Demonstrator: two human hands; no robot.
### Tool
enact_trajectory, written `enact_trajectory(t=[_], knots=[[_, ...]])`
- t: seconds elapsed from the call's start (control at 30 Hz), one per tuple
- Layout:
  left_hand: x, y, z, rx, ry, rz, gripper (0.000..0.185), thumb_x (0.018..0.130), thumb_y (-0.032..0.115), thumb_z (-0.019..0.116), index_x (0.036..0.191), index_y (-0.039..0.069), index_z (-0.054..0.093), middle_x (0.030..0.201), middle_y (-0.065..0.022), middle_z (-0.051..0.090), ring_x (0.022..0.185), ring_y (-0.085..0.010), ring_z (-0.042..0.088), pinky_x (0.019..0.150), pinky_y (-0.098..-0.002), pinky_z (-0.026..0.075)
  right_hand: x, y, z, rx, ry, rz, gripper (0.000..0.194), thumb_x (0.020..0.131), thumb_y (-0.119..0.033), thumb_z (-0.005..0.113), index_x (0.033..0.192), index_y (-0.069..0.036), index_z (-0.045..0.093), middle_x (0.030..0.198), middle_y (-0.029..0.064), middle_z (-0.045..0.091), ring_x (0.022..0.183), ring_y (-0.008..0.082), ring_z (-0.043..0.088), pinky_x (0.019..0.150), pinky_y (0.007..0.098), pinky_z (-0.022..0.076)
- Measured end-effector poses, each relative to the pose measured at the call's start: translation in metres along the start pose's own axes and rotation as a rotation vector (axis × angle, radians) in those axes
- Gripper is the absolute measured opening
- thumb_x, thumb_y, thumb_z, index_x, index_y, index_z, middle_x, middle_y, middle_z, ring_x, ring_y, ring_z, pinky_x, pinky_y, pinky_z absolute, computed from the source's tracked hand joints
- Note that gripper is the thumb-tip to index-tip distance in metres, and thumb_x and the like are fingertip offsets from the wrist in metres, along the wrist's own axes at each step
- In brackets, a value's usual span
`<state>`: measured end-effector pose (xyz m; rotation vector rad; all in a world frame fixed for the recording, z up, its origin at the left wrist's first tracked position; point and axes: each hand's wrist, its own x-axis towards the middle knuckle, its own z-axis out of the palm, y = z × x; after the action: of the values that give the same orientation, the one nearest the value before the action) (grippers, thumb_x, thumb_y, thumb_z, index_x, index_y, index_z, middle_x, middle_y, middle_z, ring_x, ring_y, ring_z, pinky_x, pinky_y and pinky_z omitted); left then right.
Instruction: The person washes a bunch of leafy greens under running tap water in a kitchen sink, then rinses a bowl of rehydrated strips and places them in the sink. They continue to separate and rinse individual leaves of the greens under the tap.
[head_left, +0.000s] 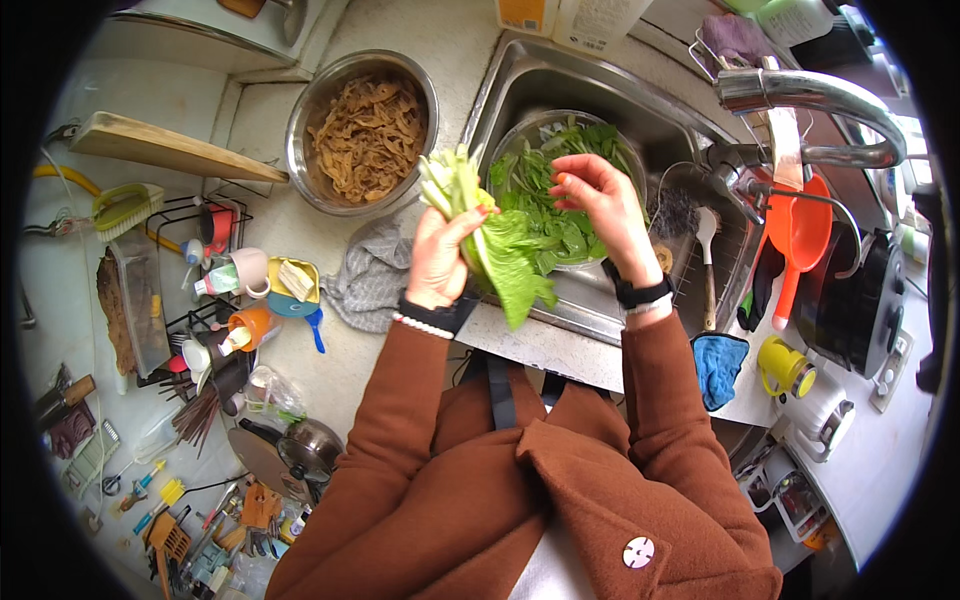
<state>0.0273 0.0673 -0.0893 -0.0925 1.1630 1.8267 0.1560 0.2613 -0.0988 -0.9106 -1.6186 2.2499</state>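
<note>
My left hand (441, 259) grips a bunch of leafy greens (514, 251), pale cut stems pointing up and left, leaves hanging down over the sink's front edge. My right hand (604, 206) hovers above a round metal bowl (639, 161) inside the stainless steel sink (585, 289). Its fingers are bent and slightly apart, and I see nothing held in them. Loose green leaves (551, 217) fill much of the bowl. On the counter to the left, a steel bowl (300, 161) contains brown, wrinkled strips of food (367, 139).
A grey cloth (371, 274) lies near my left wrist. The chrome faucet (817, 94) arches in from the right, close to a white-headed brush (706, 247) and an orange-red scoop (801, 225). A blue cloth (718, 367) hangs at the counter's front edge. A wooden board (176, 146) juts out at left.
</note>
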Motion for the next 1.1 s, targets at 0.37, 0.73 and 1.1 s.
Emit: enact_trajectory(t=[0.37,0.73,1.1], knots=[[-0.020,0.024,-0.018,-0.090,-0.048,-0.015,0.046,0.090,0.004,0.068,0.133,-0.001,0.052,0.117,-0.0084,0.063,0.097,-0.0210,0.067,0.088,-0.0354,0.055,0.040,0.160,0.027,-1.258,-0.280,0.193,0.055,0.079,-0.013,0.072,0.132,-0.015,0.058,0.137,0.0161,0.052,0.121,0.0398,0.055,0.101,0.0444,0.0479],[-0.016,0.017,-0.018,-0.136,-0.072,-0.078,0.050,0.092,0.001,0.063,0.139,-0.001,0.046,0.129,-0.0100,0.059,0.100,-0.0219,0.066,0.091,-0.0360,0.054,0.060,0.122,-0.046,-0.180,-0.118,0.383,0.054,0.070,0.006,0.062,0.124,-0.004,0.063,0.109,0.0043,0.063,0.097,0.0155,0.057,0.088,0.0277,0.0463],[-0.010,0.009,-0.014,-0.105,-0.065,-0.090,0.047,0.093,0.004,0.064,0.137,-0.002,0.048,0.122,-0.0090,0.062,0.101,-0.0217,0.065,0.092,-0.0362,0.053,0.044,0.120,-0.042,-0.870,0.426,-0.028,0.034,0.081,-0.010,0.069,0.115,-0.005,0.064,0.106,0.0178,0.069,0.095,0.0360,0.067,0.083,0.0434,0.0532]])
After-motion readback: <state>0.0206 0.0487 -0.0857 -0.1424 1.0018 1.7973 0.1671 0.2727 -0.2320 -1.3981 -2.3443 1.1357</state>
